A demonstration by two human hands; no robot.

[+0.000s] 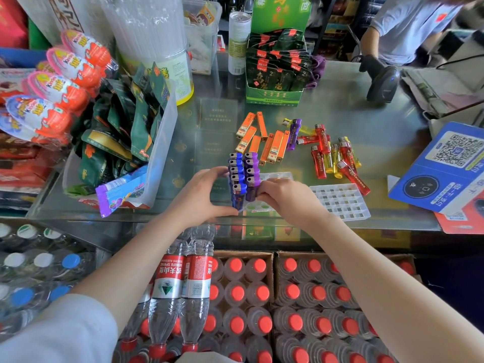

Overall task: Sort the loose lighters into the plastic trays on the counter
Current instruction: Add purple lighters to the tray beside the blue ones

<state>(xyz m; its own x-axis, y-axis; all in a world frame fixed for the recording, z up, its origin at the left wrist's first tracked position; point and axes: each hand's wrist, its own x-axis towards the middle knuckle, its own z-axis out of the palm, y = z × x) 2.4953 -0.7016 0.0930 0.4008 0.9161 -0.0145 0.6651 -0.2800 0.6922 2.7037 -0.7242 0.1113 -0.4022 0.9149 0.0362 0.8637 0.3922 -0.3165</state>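
A: Lighters, blue and purple plastic ones [242,176], stand upright in two rows in the clear plastic tray with round sockets [277,176], between the two hands.

B: And the hands?

A: Left hand [201,195], at nine o'clock of the rows, curls around their side. Right hand [284,196], at three o'clock, pinches the nearest purple lighter [252,191] low down.

B: Counts?

A: About five blue, five purple standing. Eight flat orange lighters [264,142] lie loose at twelve o'clock; red and yellow translucent lighters [332,155] at two o'clock, count unclear. One loose purple lighter [294,134] lies between them. An empty square-grid clear tray [343,201] sits at three o'clock.
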